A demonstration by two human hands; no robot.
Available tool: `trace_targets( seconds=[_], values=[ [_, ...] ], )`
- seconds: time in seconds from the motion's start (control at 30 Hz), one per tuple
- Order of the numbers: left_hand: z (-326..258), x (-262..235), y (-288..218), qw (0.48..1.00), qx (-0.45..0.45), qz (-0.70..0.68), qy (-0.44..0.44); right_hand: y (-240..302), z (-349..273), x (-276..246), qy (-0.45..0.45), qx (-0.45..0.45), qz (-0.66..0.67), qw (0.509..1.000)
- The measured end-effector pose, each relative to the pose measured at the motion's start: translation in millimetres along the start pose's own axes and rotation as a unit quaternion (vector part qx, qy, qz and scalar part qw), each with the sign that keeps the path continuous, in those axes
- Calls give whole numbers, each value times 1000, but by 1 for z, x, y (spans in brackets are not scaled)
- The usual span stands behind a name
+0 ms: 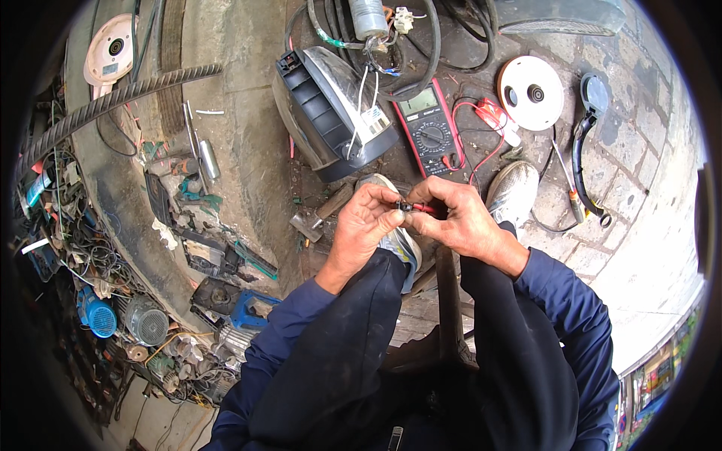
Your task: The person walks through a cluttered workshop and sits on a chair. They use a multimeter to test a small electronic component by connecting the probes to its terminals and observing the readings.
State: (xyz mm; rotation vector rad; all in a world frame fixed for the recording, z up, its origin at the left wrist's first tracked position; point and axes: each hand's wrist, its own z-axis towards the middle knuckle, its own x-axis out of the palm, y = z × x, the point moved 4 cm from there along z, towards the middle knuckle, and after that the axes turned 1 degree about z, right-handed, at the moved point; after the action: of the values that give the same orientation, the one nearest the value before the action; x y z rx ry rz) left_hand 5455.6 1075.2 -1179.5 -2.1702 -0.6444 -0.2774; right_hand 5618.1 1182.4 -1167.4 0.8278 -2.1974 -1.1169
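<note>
My left hand point(367, 222) and my right hand point(460, 218) meet in the middle of the view, above my knees. Together they pinch a small red and black probe tip point(415, 206), the left fingers on its black end, the right fingers on its red end. A red lead runs from it up toward a dark multimeter point(429, 129) with a red rim lying on the ground just beyond my hands. Both forearms are in dark blue sleeves.
A grey and black headlamp housing point(331, 113) lies left of the meter, with wires and a capacitor point(368, 16) above. A hammer point(320, 216) lies by my left hand. A white disc point(531, 92), a black lever point(585, 143) and a scrap heap point(150, 301) surround me.
</note>
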Motion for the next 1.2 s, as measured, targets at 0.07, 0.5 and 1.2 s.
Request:
trace_targets(
  seconds=[0.07, 0.5, 1.2],
  values=[
    [0, 0, -1, 1000, 2, -8, 7, 3, 0, -1, 1, -20, -12, 1000],
    [-3, 2, -5, 999, -1, -34, 14, 8, 0, -1, 6, -67, -21, 998],
    [-3, -3, 3, 968, -144, -206, -10, -23, 0, 0, -48, 34, 136, 989]
  ],
)
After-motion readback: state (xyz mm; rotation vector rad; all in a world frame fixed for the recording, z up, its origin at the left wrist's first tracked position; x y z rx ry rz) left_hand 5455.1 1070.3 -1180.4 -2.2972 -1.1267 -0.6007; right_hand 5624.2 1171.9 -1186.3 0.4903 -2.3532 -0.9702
